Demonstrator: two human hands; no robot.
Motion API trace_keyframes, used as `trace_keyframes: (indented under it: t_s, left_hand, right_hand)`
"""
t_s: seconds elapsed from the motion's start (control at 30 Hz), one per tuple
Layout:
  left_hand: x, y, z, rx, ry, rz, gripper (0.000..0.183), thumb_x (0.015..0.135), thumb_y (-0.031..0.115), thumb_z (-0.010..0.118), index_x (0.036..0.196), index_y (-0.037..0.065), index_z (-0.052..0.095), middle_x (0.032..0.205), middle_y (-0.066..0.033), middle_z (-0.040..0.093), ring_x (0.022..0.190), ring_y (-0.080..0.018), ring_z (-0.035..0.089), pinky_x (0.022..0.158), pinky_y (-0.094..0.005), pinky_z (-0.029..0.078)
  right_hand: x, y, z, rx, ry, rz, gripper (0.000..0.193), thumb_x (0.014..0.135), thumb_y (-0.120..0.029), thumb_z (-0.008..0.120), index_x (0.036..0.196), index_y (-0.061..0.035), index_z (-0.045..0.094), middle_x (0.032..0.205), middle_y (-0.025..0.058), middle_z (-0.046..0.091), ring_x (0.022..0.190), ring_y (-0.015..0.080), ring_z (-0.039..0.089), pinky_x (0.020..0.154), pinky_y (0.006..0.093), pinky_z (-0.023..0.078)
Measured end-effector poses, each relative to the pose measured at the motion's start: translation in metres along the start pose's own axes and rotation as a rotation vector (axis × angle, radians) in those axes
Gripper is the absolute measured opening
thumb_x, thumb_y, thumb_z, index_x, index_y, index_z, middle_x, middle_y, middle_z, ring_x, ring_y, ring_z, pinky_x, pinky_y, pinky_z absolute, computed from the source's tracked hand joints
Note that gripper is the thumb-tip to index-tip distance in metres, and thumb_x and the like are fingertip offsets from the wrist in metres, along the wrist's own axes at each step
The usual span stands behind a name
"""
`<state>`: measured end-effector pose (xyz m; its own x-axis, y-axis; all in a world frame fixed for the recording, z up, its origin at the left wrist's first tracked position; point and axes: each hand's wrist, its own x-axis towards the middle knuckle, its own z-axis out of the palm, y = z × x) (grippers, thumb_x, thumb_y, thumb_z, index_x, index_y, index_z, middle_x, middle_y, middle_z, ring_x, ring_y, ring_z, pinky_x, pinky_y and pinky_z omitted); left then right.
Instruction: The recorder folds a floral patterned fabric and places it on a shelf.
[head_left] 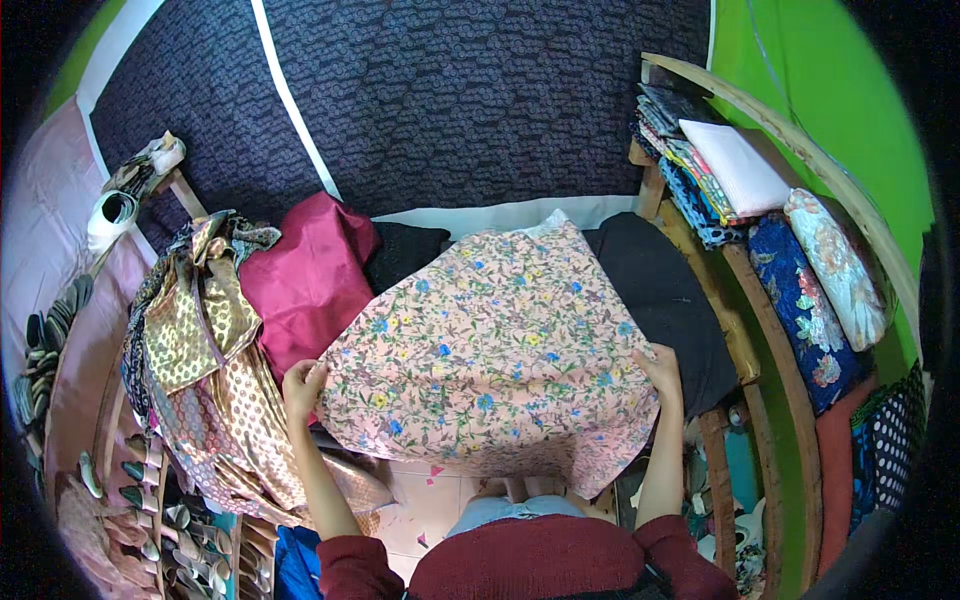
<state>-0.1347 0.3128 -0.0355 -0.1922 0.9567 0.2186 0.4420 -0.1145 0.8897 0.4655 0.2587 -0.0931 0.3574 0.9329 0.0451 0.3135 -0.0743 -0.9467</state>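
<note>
A pink floral cloth (490, 340), patterned with blue and yellow flowers and green leaves, is spread between my two hands. My left hand (304, 388) pinches its left edge, and my right hand (658, 372) grips the right edge. Its far end narrows to a pale tip that lies over dark fabric, while the near edge hangs down in front of me. Beside my left hand is a crumpled magenta cloth (310, 280). A black cloth (665, 305) lies by my right hand and partly under the floral one.
Gold patterned fabric (200, 335) drapes over the left side. On the right, wooden shelf rails (775, 350) carry folded cloths (735, 165) and fabric rolls (805, 310). Many shoes (190, 540) stand on a rack at lower left. Pink scraps (435, 471) lie on the tiled floor.
</note>
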Motion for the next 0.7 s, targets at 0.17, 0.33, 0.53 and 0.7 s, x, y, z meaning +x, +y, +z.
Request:
trace_keyframes:
  t_s: [0.17,0.33,0.53,0.7]
  left_hand:
    - [-0.07,-0.001,0.034,-0.176,0.602,0.032,0.039,0.08,0.013,0.065,0.11,-0.004,0.047,0.097,-0.0081,0.054,0.067,-0.0077,0.048,0.058,-0.0176,0.039]
    - [-0.15,-0.068,0.075,-0.305,0.707,-0.202,0.024,0.086,0.026,0.058,0.079,0.006,0.047,0.064,0.0,0.044,0.054,-0.0071,0.042,0.045,-0.0175,0.034]
    - [-0.186,-0.091,0.103,-0.013,0.131,-0.409,0.038,0.082,0.035,0.06,0.094,0.0,0.051,0.08,-0.0078,0.055,0.076,-0.0181,0.054,0.07,-0.0286,0.044]
    - [-0.182,-0.074,0.13,-0.018,0.036,-0.341,0.08,0.068,0.024,0.075,0.124,-0.003,0.025,0.116,-0.0156,0.045,0.103,-0.02,0.048,0.086,-0.0304,0.04]
  right_hand:
    - [-0.01,0.01,-0.01,0.077,0.03,-0.066,0.027,0.078,-0.018,0.066,0.09,0.0066,0.062,0.082,0.0074,0.064,0.07,0.0101,0.056,0.063,0.0268,0.044]
    - [-0.023,-0.01,-0.007,0.208,0.053,0.022,0.026,0.079,-0.016,0.065,0.089,0.0076,0.061,0.081,0.0072,0.064,0.071,0.0113,0.056,0.064,0.0264,0.044]
    - [-0.032,-0.017,-0.013,-0.119,0.044,-0.026,0.031,0.082,-0.022,0.06,0.094,0.0067,0.06,0.084,0.0105,0.064,0.073,0.0141,0.058,0.066,0.0281,0.044]
    - [-0.048,-0.036,-0.016,-0.109,-0.016,0.077,0.035,0.085,-0.02,0.057,0.109,0.0054,0.052,0.097,0.0147,0.062,0.086,0.0161,0.059,0.072,0.0271,0.044]
